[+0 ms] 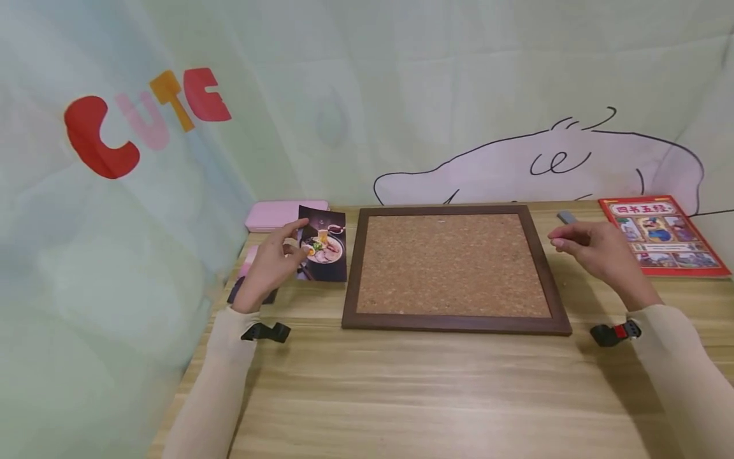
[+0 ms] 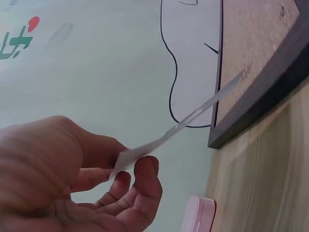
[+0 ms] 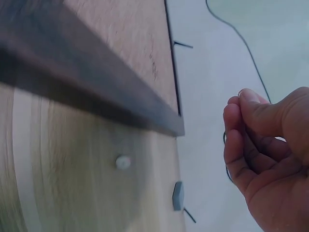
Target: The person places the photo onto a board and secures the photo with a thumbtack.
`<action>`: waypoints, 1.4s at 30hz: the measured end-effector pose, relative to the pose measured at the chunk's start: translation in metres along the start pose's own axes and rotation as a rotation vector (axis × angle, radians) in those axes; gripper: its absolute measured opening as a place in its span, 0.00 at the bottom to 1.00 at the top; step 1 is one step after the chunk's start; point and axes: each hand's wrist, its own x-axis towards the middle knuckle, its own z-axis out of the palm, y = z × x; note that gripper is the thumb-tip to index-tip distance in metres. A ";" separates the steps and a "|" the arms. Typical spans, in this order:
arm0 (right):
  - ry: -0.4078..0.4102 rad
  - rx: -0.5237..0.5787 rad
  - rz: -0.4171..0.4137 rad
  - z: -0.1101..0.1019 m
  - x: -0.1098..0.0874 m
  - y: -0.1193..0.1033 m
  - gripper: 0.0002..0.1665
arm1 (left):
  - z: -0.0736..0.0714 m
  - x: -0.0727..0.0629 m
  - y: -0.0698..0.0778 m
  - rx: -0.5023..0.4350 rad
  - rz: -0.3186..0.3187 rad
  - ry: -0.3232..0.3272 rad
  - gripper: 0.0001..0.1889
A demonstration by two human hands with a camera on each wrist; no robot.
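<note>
In the head view my left hand (image 1: 275,258) pinches a dark photo card (image 1: 323,248) by its left edge, thumb on one side and fingers on the other. A bowl of noodles is printed on it. The left wrist view catches the card (image 2: 164,137) nearly edge-on, raised and tilted. To its right lies a framed cork board (image 1: 450,264) with a brown wooden rim. Beyond the board's right side, my right hand (image 1: 604,252) is held up with thumb and fingertips together. I cannot tell whether something tiny sits between those fingertips (image 3: 234,113).
Another card (image 1: 252,274) lies partly hidden under my left hand. A pink case (image 1: 287,215) is at the back left. A grey block (image 1: 566,217) and a red picture book (image 1: 662,236) lie at the right. A small whitish round piece (image 3: 123,162) lies beside the frame.
</note>
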 end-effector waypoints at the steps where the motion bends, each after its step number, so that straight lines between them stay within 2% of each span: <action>1: 0.003 0.010 -0.007 0.000 -0.001 -0.002 0.18 | 0.000 0.000 0.002 -0.024 0.004 0.000 0.33; 10: 0.011 0.177 -0.044 -0.001 -0.001 -0.020 0.16 | 0.011 0.003 0.017 -0.202 0.020 -0.006 0.33; 14: 0.009 0.179 -0.022 -0.002 0.000 -0.031 0.20 | 0.018 0.010 0.026 -0.254 0.038 -0.039 0.33; 19: 0.026 0.146 -0.002 -0.001 0.002 -0.046 0.25 | 0.027 0.018 0.038 -0.234 0.089 -0.078 0.36; 24: 0.085 0.182 -0.062 0.004 0.004 -0.062 0.20 | 0.036 0.025 0.047 -0.247 0.118 -0.096 0.36; 28: 0.088 0.232 -0.098 0.010 0.008 -0.073 0.16 | 0.042 0.025 0.049 -0.305 0.109 -0.126 0.37; 32: 0.065 0.253 -0.108 0.017 0.014 -0.084 0.15 | 0.050 0.024 0.049 -0.384 0.076 -0.189 0.39; 36: 0.043 0.269 -0.120 0.023 0.021 -0.095 0.16 | 0.058 0.025 0.048 -0.387 0.063 -0.238 0.39; 42: 0.022 0.271 -0.127 0.032 0.030 -0.113 0.17 | 0.066 0.031 0.049 -0.349 0.059 -0.247 0.38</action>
